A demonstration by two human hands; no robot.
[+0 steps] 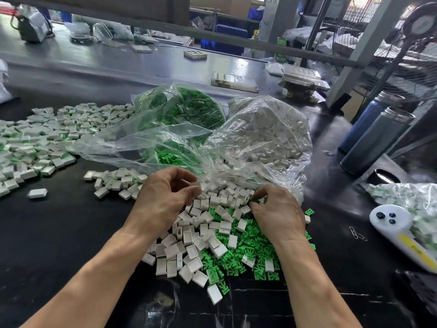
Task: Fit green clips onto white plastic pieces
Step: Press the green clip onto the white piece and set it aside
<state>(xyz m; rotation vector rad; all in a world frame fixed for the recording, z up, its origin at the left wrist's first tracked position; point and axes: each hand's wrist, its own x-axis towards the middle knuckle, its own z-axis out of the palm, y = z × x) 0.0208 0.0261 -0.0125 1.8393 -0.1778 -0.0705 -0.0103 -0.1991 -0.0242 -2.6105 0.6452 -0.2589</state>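
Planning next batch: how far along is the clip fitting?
Done: a wide spread of white pieces with green clips fitted at far left. In hand: right hand pinches something small over the mixed pile; left hand hovers curled. Left: loose green clips, white pieces, plus two mostly full bags.

Views: one only, head-worn, so nothing is shared with a second view.
Facing: forward and down onto the black table (pixel 59 233).
Nearness: close; both forearms enter from the bottom edge, and the loose heap of white pieces (pixel 189 245) lies just below centre.
Beyond the heap: two clear bags (pixel 264 129), then the table's far side.
Right of the heap: two metal bottles (pixel 376 140).
Lens: wide-angle; straight edges bow toward the borders.
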